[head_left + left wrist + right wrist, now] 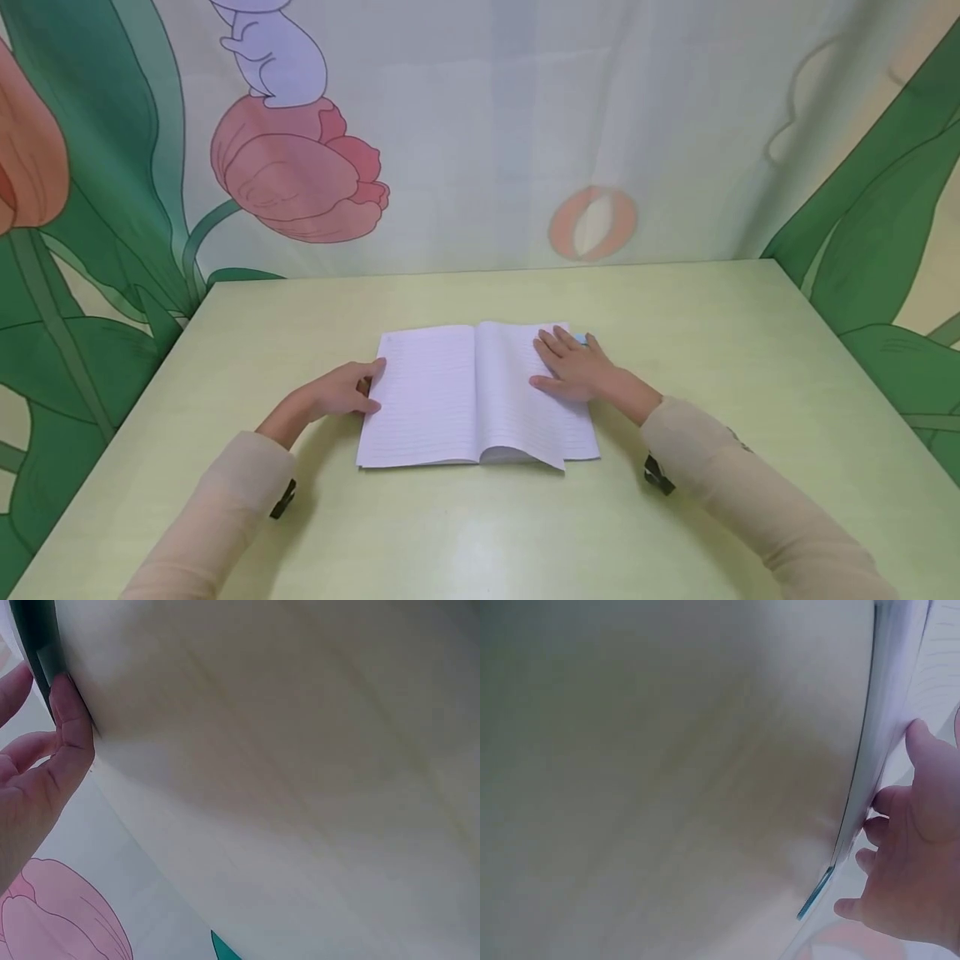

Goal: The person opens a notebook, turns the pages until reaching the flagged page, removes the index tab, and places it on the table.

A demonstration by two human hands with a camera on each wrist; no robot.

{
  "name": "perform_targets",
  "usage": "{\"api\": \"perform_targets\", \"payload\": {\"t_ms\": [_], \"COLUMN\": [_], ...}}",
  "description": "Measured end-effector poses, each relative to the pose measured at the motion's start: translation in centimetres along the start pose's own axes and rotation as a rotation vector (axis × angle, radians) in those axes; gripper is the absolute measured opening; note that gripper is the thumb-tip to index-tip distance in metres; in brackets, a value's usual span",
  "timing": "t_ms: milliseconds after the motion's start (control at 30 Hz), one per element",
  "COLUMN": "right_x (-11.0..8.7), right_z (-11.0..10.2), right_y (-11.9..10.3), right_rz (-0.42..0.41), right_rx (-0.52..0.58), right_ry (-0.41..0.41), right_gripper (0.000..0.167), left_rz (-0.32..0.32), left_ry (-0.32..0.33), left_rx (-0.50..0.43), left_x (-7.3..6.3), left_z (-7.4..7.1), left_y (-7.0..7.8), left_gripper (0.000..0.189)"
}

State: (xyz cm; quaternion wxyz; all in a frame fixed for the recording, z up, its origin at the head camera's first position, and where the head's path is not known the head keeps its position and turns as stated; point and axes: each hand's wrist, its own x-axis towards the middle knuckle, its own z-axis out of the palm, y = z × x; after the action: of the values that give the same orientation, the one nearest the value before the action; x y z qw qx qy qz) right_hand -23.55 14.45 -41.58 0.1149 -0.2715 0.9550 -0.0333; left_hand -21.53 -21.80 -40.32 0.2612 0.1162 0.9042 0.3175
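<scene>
An open notebook [427, 396] with lined white pages lies on the table. At its left edge my left hand [341, 390] holds the pages and cover, with the thumb and a finger over the border. The left wrist view shows the fingers of this hand [45, 765] bent against the dark green cover [41, 637]. My right hand [573, 367] rests on the right page with spread, straight fingers. One right-hand leaf [521, 433] bows up at its lower edge, slightly askew over the pages beneath. A small blue strip [815, 892] sticks out beside the notebook's far right edge.
The pale yellow-green table [465, 533] reaches back to a printed curtain [465, 167] with flowers and leaves. Both forearms, in beige sleeves [225, 508], come in from the near side, with a dark strap piece [658, 475] under the right wrist.
</scene>
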Motion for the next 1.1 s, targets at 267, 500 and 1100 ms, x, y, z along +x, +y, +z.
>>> {"api": "perform_targets", "payload": {"t_ms": [267,500,1100], "right_x": [-0.1,0.0,0.6], "right_z": [0.0,-0.2,-0.1], "right_y": [-1.4,-2.8,-7.2], "right_rz": [-0.028,-0.033,-0.119], "right_rx": [0.088,0.166,0.189], "right_ry": [-0.031,-0.043,-0.059], "right_gripper": [0.069,0.066,0.066], "left_rz": [0.001,0.010,-0.027], "left_ry": [-0.006,-0.017,-0.039], "left_rx": [-0.010,-0.033,-0.237], "left_x": [0.0,-0.1,-0.4], "left_z": [-0.3,-0.5,-0.2], "left_y": [-0.1,-0.1,0.3], "left_gripper": [0.072,0.072,0.058]}}
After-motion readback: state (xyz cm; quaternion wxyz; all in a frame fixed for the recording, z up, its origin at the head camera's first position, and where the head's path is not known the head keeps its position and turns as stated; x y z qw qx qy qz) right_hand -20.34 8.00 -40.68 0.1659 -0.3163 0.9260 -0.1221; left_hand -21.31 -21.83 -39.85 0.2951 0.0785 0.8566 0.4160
